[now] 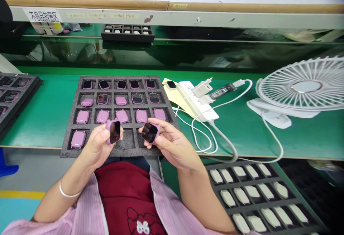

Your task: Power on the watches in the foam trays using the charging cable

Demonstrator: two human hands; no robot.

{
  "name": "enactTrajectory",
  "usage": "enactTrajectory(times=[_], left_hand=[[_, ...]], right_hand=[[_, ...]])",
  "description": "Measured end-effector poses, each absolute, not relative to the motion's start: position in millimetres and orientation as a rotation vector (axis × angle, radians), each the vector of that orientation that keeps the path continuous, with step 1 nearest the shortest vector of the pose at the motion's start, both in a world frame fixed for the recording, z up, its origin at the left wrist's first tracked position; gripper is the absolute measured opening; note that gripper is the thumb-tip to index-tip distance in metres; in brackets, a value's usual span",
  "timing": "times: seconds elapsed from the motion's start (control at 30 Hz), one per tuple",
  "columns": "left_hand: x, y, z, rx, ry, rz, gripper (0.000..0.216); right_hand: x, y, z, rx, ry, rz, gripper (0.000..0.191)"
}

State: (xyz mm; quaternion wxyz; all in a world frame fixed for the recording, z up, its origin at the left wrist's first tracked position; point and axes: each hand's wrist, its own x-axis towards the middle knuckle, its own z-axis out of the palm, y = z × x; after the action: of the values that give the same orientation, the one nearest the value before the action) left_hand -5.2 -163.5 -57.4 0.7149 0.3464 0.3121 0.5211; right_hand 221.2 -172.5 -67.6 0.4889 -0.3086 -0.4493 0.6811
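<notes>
Fingers of the left hand (98, 145) and right hand (172, 143) partly hide a pink smartwatch (115, 131) and a second smartwatch (149, 133). A foam tray (228, 186) runs off the lower right edge, a white fan (303, 86) runs off the right, and the shelf labels (102, 15) are too small to read.

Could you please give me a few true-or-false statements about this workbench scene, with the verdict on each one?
1. The left hand holds a pink watch with a dark screen. True.
2. The right hand is empty. False: it holds a second pink watch.
3. The top-row watches in the dark foam tray show their screens. True.
4. The white desk fan stands left of the tray. False: it stands to the right, with a white power strip between them.
5. A metal bangle encircles the person's left wrist. True.
</notes>
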Motion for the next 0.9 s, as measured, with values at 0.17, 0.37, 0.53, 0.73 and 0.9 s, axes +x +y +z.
enactTrajectory(times=[0.17, 0.37, 0.53, 0.73, 0.9], left_hand=[[-5.0, -162.7, -57.4, 0.765, 0.686, 1.141, 0.046], [-5.4, -163.1, -57.1, 0.764, 0.679, 1.134, 0.045], [-4.1, -163.0, -55.7, 0.758, 0.689, 1.147, 0.044], [-3.7, -162.4, -53.3, 0.761, 0.705, 1.150, 0.045], [-3.9, -163.0, -53.4, 0.768, 0.696, 1.144, 0.043]], right_hand=[[221.4, -172.4, -67.7, -0.753, -1.072, 1.664, 0.046], [220.5, -171.9, -65.3, -0.763, -1.075, 1.666, 0.049], [219.9, -171.8, -61.9, -0.776, -0.998, 1.699, 0.058], [219.9, -172.1, -61.6, -0.780, -0.971, 1.704, 0.050], [219.7, -172.1, -62.4, -0.737, -0.982, 1.706, 0.045]])
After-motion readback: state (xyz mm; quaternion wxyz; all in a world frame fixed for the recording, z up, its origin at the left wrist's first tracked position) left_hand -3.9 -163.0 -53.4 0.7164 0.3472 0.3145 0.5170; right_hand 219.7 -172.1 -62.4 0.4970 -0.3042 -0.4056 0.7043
